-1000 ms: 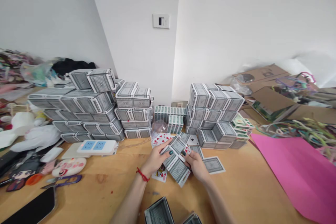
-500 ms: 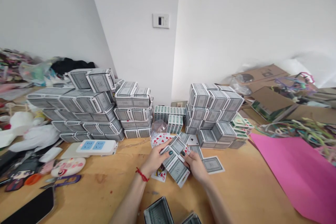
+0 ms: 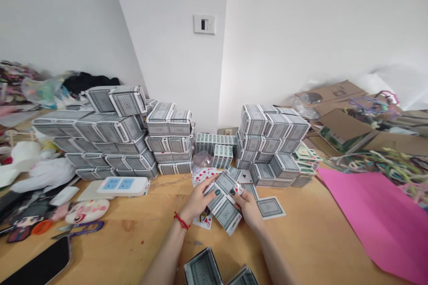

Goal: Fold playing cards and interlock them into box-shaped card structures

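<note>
Between my hands, above the middle of the table, is a flat piece of overlapping playing cards (image 3: 226,213) with grey-green patterned backs. My left hand (image 3: 199,198) grips its left edge, thumb on top and fingers underneath. On the right side my right hand (image 3: 246,204) pinches the cards, its thumb by a folded card end showing a red heart. Loose playing cards (image 3: 270,208) lie around, one face down to the right. A fan of heart cards (image 3: 204,175) lies face up behind my left hand. Close to me stand open card boxes (image 3: 203,267).
Stacks of blocks made of folded cards stand at the left (image 3: 107,129) and right (image 3: 274,142). Small card packs (image 3: 223,156) sit between them. A power strip (image 3: 123,185), scissors (image 3: 80,228) and phone (image 3: 42,262) lie left; pink paper (image 3: 374,218) lies right.
Both hands keep nearly the same grip on the cards. The view has shifted very slightly; nothing else visibly moved.
</note>
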{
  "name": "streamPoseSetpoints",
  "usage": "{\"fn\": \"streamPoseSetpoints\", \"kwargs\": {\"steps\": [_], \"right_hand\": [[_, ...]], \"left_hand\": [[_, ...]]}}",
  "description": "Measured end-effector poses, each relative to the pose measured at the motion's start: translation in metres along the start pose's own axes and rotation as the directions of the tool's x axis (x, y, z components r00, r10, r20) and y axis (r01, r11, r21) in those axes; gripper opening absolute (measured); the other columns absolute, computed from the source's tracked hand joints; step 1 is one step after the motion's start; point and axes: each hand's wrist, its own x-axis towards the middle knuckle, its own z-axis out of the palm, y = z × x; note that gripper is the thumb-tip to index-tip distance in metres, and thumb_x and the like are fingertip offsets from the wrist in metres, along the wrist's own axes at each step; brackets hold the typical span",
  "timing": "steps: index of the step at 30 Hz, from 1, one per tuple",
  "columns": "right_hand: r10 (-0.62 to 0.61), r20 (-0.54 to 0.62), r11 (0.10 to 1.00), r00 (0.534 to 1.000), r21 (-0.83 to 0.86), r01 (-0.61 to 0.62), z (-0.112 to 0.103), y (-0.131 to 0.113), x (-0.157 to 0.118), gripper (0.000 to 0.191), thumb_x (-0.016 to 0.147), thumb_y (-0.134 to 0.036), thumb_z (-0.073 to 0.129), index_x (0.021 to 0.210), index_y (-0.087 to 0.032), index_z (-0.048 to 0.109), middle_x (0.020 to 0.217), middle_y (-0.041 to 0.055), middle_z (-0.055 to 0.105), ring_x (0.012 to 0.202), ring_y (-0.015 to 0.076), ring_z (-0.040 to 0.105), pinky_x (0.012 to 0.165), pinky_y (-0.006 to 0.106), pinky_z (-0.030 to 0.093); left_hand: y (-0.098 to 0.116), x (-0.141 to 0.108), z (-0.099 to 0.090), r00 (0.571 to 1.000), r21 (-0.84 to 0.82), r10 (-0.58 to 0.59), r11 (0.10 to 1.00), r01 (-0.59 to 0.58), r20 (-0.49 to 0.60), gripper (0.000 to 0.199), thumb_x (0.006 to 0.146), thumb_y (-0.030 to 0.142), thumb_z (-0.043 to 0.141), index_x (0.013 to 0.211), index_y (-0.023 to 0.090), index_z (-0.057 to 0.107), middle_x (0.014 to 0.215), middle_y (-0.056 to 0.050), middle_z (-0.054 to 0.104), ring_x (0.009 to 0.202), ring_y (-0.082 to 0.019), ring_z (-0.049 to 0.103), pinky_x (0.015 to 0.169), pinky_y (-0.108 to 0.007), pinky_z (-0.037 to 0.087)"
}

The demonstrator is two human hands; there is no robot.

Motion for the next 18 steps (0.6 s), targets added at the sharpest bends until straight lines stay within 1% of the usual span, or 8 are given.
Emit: {"fn": "streamPoseSetpoints", "kwargs": {"steps": [5, 7, 9, 11, 14, 16, 18], "right_hand": [[-0.054, -0.034, 0.998, 0.998, -0.020, 0.053, -0.002, 0.007, 0.004, 0.040, 0.064, -0.053, 0.059, 0.059, -0.020, 0.037, 0.045, -0.0093, 0.025, 0.041, 0.0056, 0.021, 0.042, 0.021, 0.012], [-0.075, -0.034, 0.997, 0.997, -0.026, 0.074, -0.003, 0.008, 0.006, 0.040, 0.063, -0.053, 0.059, 0.060, -0.019, 0.039, 0.045, -0.0090, 0.028, 0.042, 0.0057, 0.023, 0.042, 0.021, 0.014], [-0.088, -0.027, 0.996, 0.996, -0.021, 0.087, -0.003, 0.007, 0.006, 0.039, 0.063, -0.053, 0.059, 0.062, -0.018, 0.043, 0.045, -0.0089, 0.030, 0.041, 0.0057, 0.024, 0.042, 0.021, 0.015], [-0.089, 0.002, 0.996, 0.996, -0.016, 0.089, -0.005, 0.005, 0.005, 0.037, 0.064, -0.052, 0.059, 0.066, -0.018, 0.047, 0.044, -0.0088, 0.032, 0.040, 0.0056, 0.025, 0.041, 0.021, 0.016], [-0.067, 0.087, 0.997, 0.994, -0.024, 0.069, -0.008, 0.000, 0.002, 0.035, 0.068, -0.051, 0.057, 0.071, -0.016, 0.049, 0.043, -0.0070, 0.041, 0.037, 0.0055, 0.029, 0.039, 0.020, 0.017], [-0.058, 0.142, 0.997, 0.988, -0.042, 0.064, -0.011, -0.002, 0.000, 0.035, 0.070, -0.051, 0.055, 0.069, -0.016, 0.051, 0.045, -0.0047, 0.047, 0.036, 0.0055, 0.032, 0.038, 0.020, 0.019], [-0.056, 0.161, 0.995, 0.985, -0.074, 0.069, -0.013, -0.004, 0.000, 0.037, 0.070, -0.051, 0.055, 0.064, -0.015, 0.052, 0.046, -0.0031, 0.049, 0.036, 0.0053, 0.033, 0.038, 0.020, 0.020]], "left_hand": [[0.004, 0.000, 0.002, 1.000, -0.060, -0.009, 0.998, 0.008, -0.017, 0.053, 0.071, 0.020, 0.057, 0.122, 0.022, 0.044, 0.130, -0.005, 0.044, 0.117, -0.020, 0.041, 0.100, -0.034, 0.030], [0.003, 0.000, 0.002, 0.998, -0.078, -0.029, 0.997, 0.025, -0.050, 0.050, 0.069, 0.021, 0.058, 0.119, 0.021, 0.048, 0.127, -0.005, 0.047, 0.115, -0.021, 0.043, 0.099, -0.034, 0.031], [0.001, 0.001, 0.002, 0.994, -0.086, -0.056, 0.995, 0.048, -0.096, 0.043, 0.070, 0.023, 0.057, 0.113, 0.019, 0.054, 0.121, -0.006, 0.053, 0.112, -0.021, 0.046, 0.097, -0.034, 0.033], [-0.003, 0.003, 0.002, 0.985, -0.090, -0.077, 0.994, 0.063, -0.151, 0.037, 0.071, 0.026, 0.056, 0.107, 0.018, 0.058, 0.115, -0.007, 0.057, 0.108, -0.022, 0.049, 0.095, -0.034, 0.035], [-0.007, 0.006, 0.002, 0.970, -0.087, -0.095, 0.993, 0.078, -0.222, 0.034, 0.071, 0.031, 0.055, 0.102, 0.017, 0.061, 0.109, -0.007, 0.061, 0.102, -0.022, 0.053, 0.089, -0.034, 0.038], [-0.008, 0.006, 0.001, 0.966, -0.090, -0.112, 0.992, 0.093, -0.234, 0.034, 0.070, 0.033, 0.056, 0.099, 0.016, 0.062, 0.105, -0.008, 0.062, 0.096, -0.022, 0.055, 0.083, -0.032, 0.041], [-0.009, 0.006, 0.000, 0.966, -0.108, -0.140, 0.987, 0.119, -0.217, 0.032, 0.070, 0.035, 0.057, 0.094, 0.015, 0.063, 0.096, -0.007, 0.065, 0.087, -0.020, 0.057, 0.074, -0.029, 0.043]]}}
